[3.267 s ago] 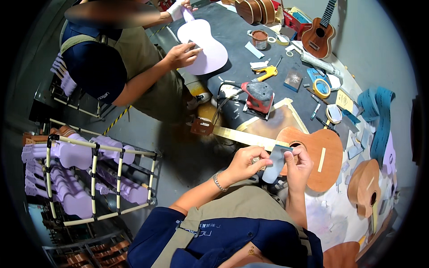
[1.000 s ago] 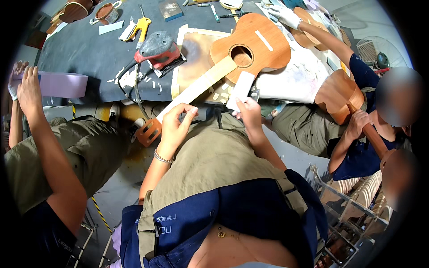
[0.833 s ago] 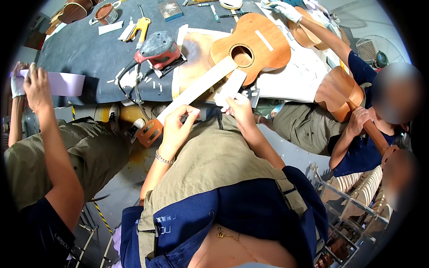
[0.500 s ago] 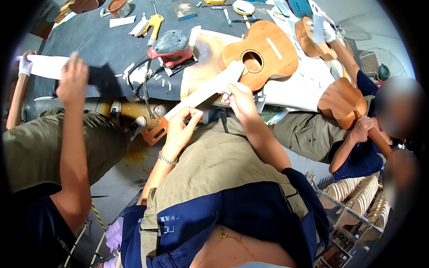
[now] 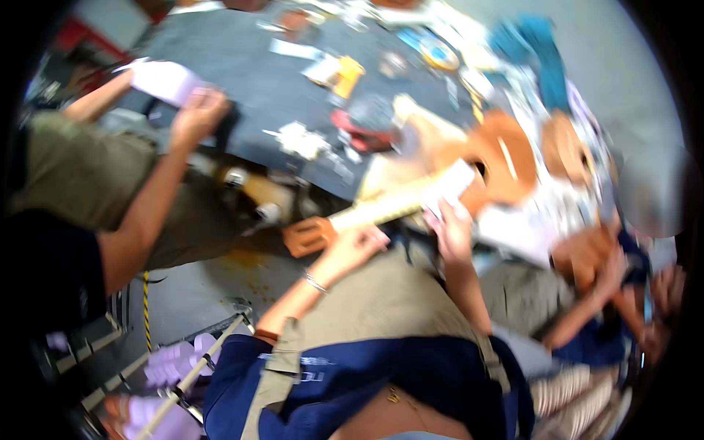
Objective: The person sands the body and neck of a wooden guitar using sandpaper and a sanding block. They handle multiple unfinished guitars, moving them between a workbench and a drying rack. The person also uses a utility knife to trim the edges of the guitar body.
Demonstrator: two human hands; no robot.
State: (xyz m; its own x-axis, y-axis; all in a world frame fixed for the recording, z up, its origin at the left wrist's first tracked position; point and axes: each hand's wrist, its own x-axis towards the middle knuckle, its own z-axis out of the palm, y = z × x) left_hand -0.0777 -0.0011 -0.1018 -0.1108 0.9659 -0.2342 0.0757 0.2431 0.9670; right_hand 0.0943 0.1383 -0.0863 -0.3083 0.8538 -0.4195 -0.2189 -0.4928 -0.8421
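A brown ukulele (image 5: 506, 158) lies on its back across the table edge, its slotted headstock (image 5: 308, 236) pointing towards my lap. A pale strip (image 5: 381, 208) runs along its neck. At the body end, near the sound hole, a white strip (image 5: 456, 180) stands up, and my right hand (image 5: 453, 233) pinches its lower edge. My left hand (image 5: 356, 248), with a bracelet at the wrist, is curled beside the neck near the headstock. Its fingertips are pressed together; blur hides what they hold, if anything.
A red and grey sander (image 5: 364, 126) sits left of the ukulele, near white scraps (image 5: 299, 139). A yellow air gun (image 5: 347, 77) lies behind it. At left, a co-worker's hands hold a pale sheet (image 5: 167, 79). Another co-worker at right holds a ukulele (image 5: 583, 257); one more ukulele (image 5: 568, 150) lies nearby.
My view has swung, so the scene sits further right and lower. The white strip now shows mainly near the sound hole, and the neck looks yellower. My right hand stays at the strip.
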